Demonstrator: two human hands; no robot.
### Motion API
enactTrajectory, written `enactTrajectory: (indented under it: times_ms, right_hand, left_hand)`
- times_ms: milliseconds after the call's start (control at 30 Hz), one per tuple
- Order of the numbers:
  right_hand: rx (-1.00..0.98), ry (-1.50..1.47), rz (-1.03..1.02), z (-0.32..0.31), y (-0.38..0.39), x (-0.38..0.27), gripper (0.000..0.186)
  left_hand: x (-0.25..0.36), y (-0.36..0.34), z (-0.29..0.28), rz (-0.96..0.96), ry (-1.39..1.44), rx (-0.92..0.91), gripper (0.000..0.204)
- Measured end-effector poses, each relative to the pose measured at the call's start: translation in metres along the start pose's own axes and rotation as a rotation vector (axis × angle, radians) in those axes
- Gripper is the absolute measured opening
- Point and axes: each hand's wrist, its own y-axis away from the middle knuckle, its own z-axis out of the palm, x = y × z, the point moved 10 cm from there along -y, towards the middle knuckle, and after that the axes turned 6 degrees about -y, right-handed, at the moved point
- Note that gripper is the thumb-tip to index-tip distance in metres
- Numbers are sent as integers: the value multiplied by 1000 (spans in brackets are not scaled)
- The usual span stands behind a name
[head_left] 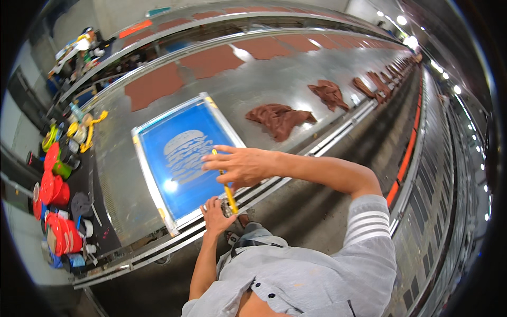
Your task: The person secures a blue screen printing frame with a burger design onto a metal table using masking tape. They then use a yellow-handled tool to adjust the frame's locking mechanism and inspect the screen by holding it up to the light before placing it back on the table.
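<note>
A screen-printing frame (153,185) with blue mesh and a pale burger design lies flat on the long metal table before me. A yellow tape measure (231,199) reaches from the frame's near edge over the mesh. At that near edge, my left hand (215,215) is closed around the tape measure's lower end, where a dark case partly shows. My right hand (240,166) hovers over the right part of the mesh. Its fingers cross the yellow strip and appear to grip it, hiding part of it.
Brown fabric pieces (153,87) lie flat along the table's far side. Crumpled brown cloths (280,120) sit along its near edge, right of the frame. Red tubs (66,232), bottles and tools crowd the left end. A metal rail (327,145) borders the near side.
</note>
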Motion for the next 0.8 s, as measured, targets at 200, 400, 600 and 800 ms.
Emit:
enactTrajectory:
  times_ms: [200, 400, 600, 800]
  right_hand:
    - [172, 25, 196, 33, 15, 22, 31]
    - [293, -76, 297, 36, 16, 29, 28]
    - [84, -92, 227, -9, -9, 11, 23]
    - [161, -207, 459, 10, 5, 34, 15]
  left_hand:
    - [4, -3, 1, 45, 40, 71, 73]
    - [-24, 3, 19, 32, -25, 23, 86]
    - [-61, 2, 5, 142, 313, 183, 35]
    - [-66, 8, -9, 6, 353, 313, 42]
